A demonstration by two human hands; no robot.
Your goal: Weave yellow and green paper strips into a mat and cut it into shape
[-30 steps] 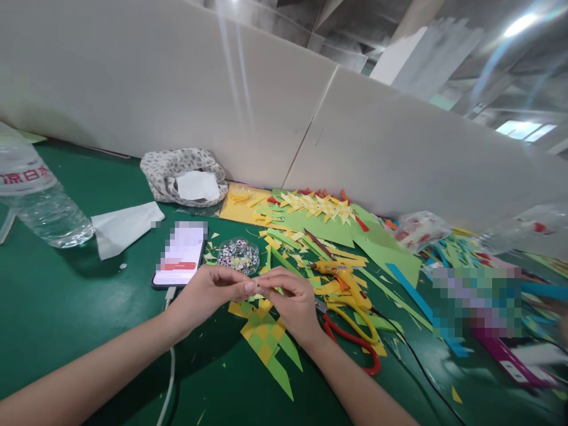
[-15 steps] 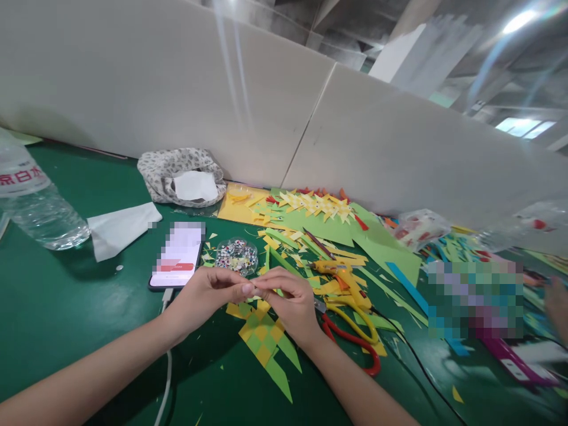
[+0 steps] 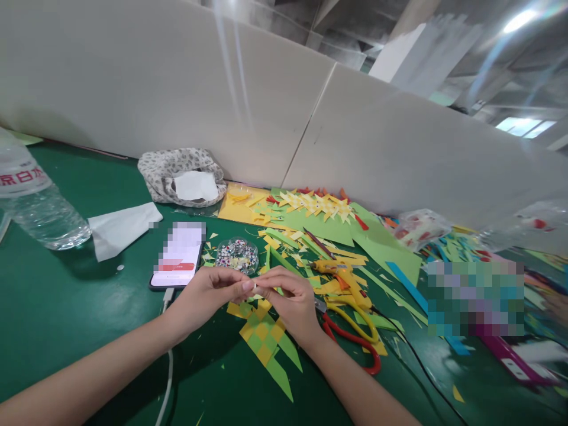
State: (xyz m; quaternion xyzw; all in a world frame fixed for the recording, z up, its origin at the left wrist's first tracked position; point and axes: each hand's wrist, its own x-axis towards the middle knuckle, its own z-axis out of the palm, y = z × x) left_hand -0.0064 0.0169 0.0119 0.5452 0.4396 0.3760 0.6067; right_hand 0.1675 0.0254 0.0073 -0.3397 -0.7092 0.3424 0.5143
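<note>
My left hand (image 3: 219, 290) and my right hand (image 3: 286, 299) meet fingertip to fingertip, both pinched closed. A tiny white piece (image 3: 255, 286) shows between the fingertips; its kind is too small to make out. Just behind my hands sits a clear round tray (image 3: 237, 255) of small googly eyes. Under them lies a woven green and yellow paper piece (image 3: 261, 337) with pointed ends, partly hidden by my fingers. To the right of my right hand are scissors (image 3: 355, 337) with red and yellow handles and a yellow glue gun (image 3: 344, 281).
A phone (image 3: 180, 254) with a white cable lies left of the tray. A water bottle (image 3: 44, 207) and a tissue (image 3: 126, 229) are further left. Paper scraps and a finished-looking woven strip (image 3: 317, 205) lie behind. Another person's blurred hand (image 3: 557, 307) is at the right edge.
The tiny white piece now shows between my fingertips, where it was hidden before. My hands have hardly moved. The other person's hand at the right edge has shifted.
</note>
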